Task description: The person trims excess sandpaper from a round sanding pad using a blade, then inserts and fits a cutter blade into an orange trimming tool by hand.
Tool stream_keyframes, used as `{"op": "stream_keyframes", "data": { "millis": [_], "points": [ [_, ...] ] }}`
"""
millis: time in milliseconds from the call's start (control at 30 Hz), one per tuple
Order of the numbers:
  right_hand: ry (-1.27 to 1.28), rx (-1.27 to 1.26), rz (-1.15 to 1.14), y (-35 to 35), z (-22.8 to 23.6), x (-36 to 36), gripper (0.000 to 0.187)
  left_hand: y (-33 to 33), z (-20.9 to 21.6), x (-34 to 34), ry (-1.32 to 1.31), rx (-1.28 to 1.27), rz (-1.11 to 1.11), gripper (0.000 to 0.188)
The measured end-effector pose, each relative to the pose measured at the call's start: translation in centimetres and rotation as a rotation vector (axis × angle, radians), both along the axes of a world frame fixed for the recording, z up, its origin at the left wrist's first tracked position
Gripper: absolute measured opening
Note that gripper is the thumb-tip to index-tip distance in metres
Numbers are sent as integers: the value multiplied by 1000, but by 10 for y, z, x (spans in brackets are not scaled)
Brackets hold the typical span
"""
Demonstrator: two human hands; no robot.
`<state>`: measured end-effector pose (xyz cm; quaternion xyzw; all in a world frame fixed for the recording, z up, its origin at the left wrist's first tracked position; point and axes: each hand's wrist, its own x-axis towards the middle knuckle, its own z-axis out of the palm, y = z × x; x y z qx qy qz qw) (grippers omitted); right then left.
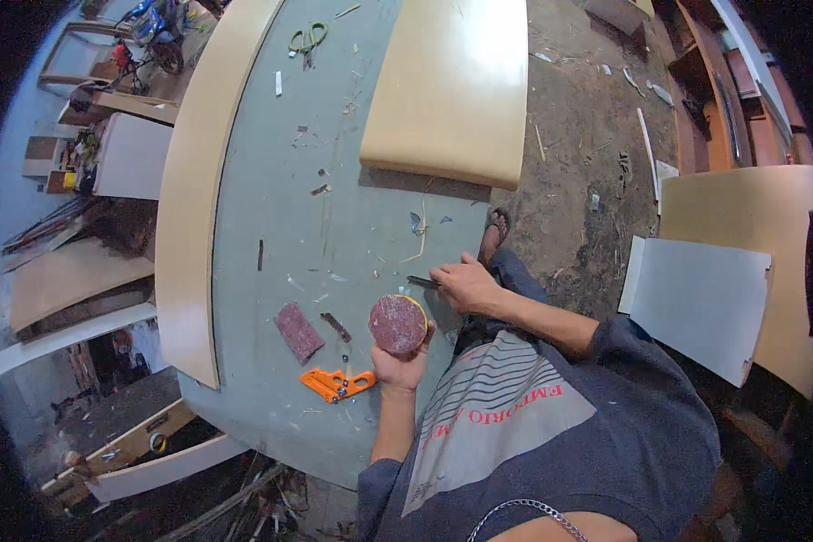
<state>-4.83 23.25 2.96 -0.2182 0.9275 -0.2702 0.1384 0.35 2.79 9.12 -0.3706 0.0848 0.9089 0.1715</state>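
My left hand (401,369) grips a round sanding pad (397,323), its worn, dusty dark-red face turned up and a yellow rim showing at the side. To its right, my right hand (466,285) is closed around a thin dark tool (422,282) that points left; its exact kind is hard to make out. Left of the pad, a folded piece of dark-red sandpaper (298,332) lies on the grey-green table (280,217). Between them is a short dark strip (336,326). An orange plastic tool (334,385) with small dark bits on it rests beside my left wrist.
A pale wooden panel (452,81) covers the table's far right part. A long pale board (203,190) runs along the left edge. Green-handled scissors (308,43) lie at the far end, with scraps scattered about. White and tan panels (700,303) stand on the right.
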Motion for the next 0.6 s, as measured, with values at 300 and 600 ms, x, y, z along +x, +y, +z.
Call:
{"op": "stream_keyframes", "data": {
  "millis": [300, 600],
  "points": [
    [-54, -3, 26, -5, -12, -9, 28, 11, -19, 2, 407, -706, -155, 51],
    [-231, -221, -265, 14, -7, 0, 35, 8, -48, -9, 952, -2223, -875, 61]
  ]
}}
